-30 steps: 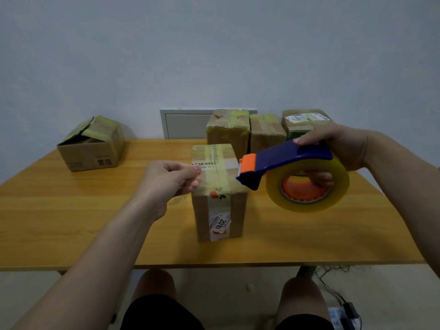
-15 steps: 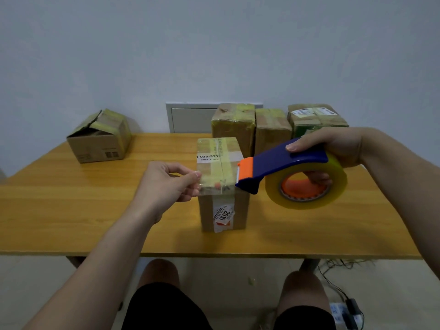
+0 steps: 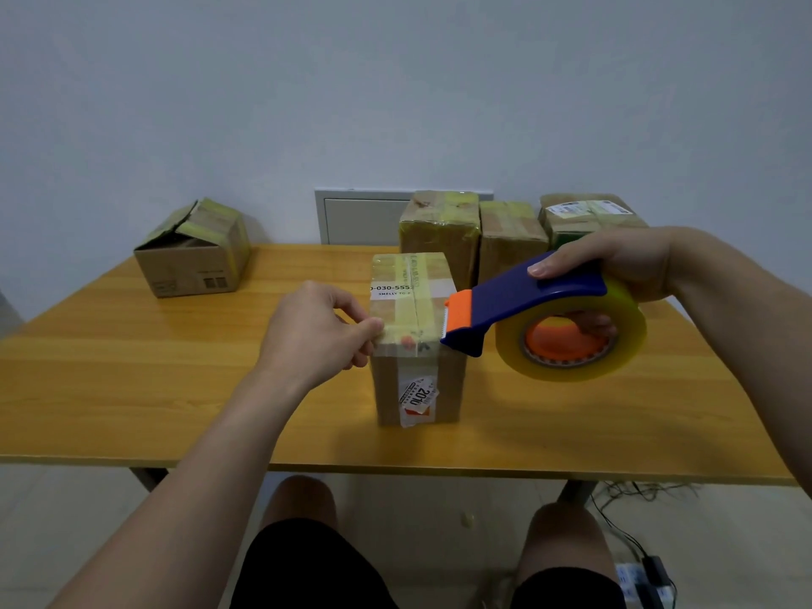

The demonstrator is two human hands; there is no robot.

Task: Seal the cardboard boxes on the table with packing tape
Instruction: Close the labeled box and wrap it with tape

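A tall cardboard box (image 3: pixel 415 380) stands upright in the middle of the wooden table (image 3: pixel 132 389), its top flaps covered with yellowish tape. My left hand (image 3: pixel 316 331) pinches the end of a clear tape strip at the box's near left top edge. My right hand (image 3: pixel 615 265) grips a blue and orange tape dispenser (image 3: pixel 527 309) with a large clear roll, held just right of the box top, its orange blade end touching the box's right edge. The strip spans the box's front top edge.
Three taped boxes (image 3: pixel 444 235) stand in a row at the table's back right. A box with loose flaps (image 3: pixel 193 252) sits at the back left. A grey wall panel (image 3: pixel 356 217) is behind. My knees show below the table's near edge, cables on the floor at right.
Both hands have come down and closer to the box. The pinched tape end now sits at the box's left top edge and the dispenser's blade meets its right edge.
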